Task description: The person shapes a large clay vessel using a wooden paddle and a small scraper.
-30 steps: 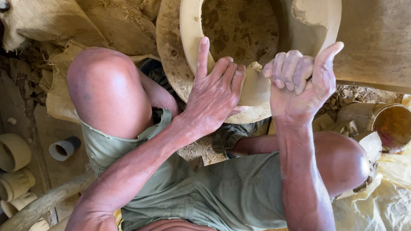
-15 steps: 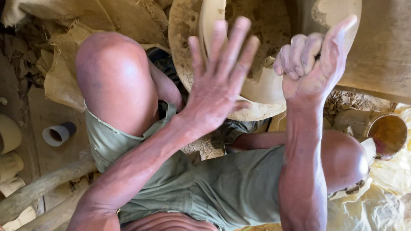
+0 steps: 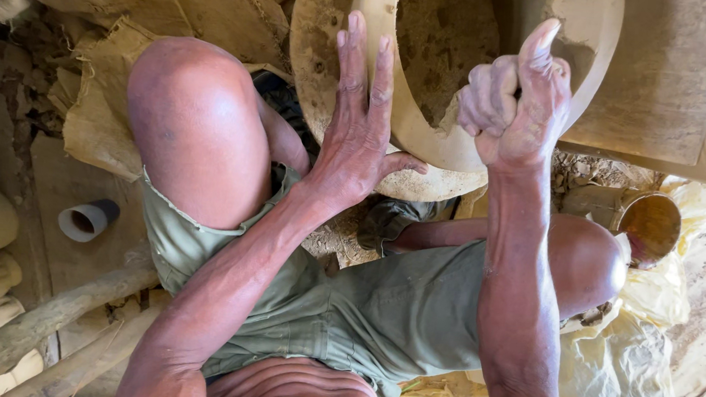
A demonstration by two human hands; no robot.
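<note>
Clay pot (image 3: 426, 137) (crumbly earth inside) is resting under my flat left hand (image 3: 359, 131) while my right hand (image 3: 519, 102) is pinching its rim.

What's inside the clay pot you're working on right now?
Inside the clay pot only a rough, crumbly brown inner surface shows; nothing loose lies in it. The right hand at the rim covers part of the interior, and the left hand lies flat on the outer wall.

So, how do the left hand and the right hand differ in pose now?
The left hand lies flat and open, fingers straight, on the outer wall of the clay pot; the right hand is curled into a fist with the thumb up at the pot's rim. Both are bare and meet the same pot.
</note>
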